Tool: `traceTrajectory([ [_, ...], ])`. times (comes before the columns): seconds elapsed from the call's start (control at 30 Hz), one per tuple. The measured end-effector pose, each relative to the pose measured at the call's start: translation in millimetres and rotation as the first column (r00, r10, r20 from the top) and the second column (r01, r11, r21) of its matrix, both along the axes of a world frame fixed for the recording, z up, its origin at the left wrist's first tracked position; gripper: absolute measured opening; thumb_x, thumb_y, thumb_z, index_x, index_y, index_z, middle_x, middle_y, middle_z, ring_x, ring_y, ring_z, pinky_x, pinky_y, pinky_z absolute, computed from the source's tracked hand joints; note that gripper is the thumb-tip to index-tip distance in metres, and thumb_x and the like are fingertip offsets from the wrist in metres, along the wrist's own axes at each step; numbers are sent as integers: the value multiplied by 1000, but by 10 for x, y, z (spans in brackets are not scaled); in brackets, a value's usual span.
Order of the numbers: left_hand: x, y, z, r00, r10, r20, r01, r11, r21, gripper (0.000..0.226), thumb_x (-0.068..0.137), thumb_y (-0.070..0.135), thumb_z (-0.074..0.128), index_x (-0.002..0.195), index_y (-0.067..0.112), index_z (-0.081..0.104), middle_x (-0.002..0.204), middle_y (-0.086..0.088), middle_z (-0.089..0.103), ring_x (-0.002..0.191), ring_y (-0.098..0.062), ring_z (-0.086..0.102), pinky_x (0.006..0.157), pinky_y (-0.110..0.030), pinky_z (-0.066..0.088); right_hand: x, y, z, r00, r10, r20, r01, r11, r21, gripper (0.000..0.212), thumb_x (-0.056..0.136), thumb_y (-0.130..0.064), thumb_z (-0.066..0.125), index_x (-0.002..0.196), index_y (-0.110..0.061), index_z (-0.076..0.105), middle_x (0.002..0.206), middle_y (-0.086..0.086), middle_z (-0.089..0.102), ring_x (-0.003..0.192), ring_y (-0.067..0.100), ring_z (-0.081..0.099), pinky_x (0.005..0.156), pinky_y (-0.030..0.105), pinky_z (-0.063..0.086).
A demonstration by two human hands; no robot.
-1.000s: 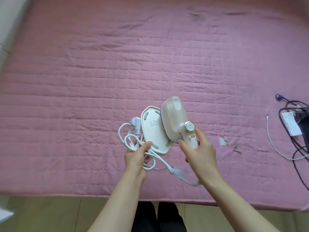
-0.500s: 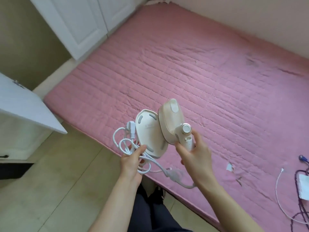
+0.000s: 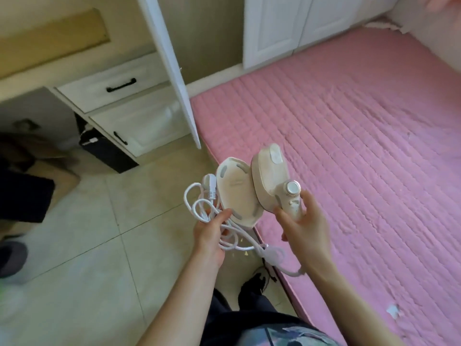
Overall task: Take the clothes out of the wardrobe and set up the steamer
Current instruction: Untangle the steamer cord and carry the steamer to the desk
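A cream handheld steamer (image 3: 270, 176) with a round gold dial is held up in front of me, over the bed's edge. My right hand (image 3: 303, 223) grips its handle from below. Next to the steamer head on the left stands its white base plate (image 3: 235, 193), and my left hand (image 3: 209, 233) holds that plate's lower edge together with the coiled white power cord (image 3: 199, 208). The plug (image 3: 210, 187) sticks up behind the plate. More cord loops down under my right wrist. An open white wardrobe door (image 3: 172, 68) stands ahead on the left.
A pink quilted bed (image 3: 361, 136) fills the right side. White drawers (image 3: 119, 88) with black handles sit under a desk at the left, with a dark box beside them. Beige floor tiles (image 3: 82, 245) lie below. Closed white wardrobe doors (image 3: 272, 28) stand at the bed's head.
The view has swung left from the bed toward the wardrobe and desk. Both hands keep the same hold on the steamer, plate and cord.
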State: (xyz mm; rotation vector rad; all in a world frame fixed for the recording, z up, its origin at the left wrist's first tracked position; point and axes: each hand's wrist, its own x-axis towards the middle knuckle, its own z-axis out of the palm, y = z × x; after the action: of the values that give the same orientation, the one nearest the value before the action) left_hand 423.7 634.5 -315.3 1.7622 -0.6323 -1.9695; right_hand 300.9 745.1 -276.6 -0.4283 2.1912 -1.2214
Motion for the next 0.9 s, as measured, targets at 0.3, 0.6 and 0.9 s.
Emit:
traceTrajectory([
  [0.3, 1253, -756, 14, 970, 240, -27, -240, 971, 12, 25, 76, 5, 74, 100, 6, 67, 70, -5, 59, 58, -17, 52, 59, -27, 47, 1005, -1055, 10, 979, 204, 23, -204, 979, 2, 41, 80, -26, 67, 115, -42, 54, 76, -5, 67, 52, 13, 63, 53, 31, 51],
  [0.6, 2557, -1648, 149, 912, 408, -44, -409, 912, -32, 19, 74, 3, 75, 90, 12, 69, 72, -3, 63, 61, -15, 57, 54, -24, 45, 2095, -2221, 56, 944, 329, 3, -328, 944, -45, 29, 80, -22, 69, 107, -25, 60, 67, 2, 62, 45, 18, 58, 40, 18, 41],
  [0.9, 3197, -2303, 283, 836, 540, -104, -546, 836, -55, 35, 77, 4, 74, 112, 8, 68, 71, -1, 57, 40, -6, 47, 35, -18, 35, 2625, -3152, 275, 892, 451, -28, -452, 890, -63, 34, 83, -25, 69, 114, -19, 58, 76, 6, 65, 46, 11, 59, 41, 12, 40],
])
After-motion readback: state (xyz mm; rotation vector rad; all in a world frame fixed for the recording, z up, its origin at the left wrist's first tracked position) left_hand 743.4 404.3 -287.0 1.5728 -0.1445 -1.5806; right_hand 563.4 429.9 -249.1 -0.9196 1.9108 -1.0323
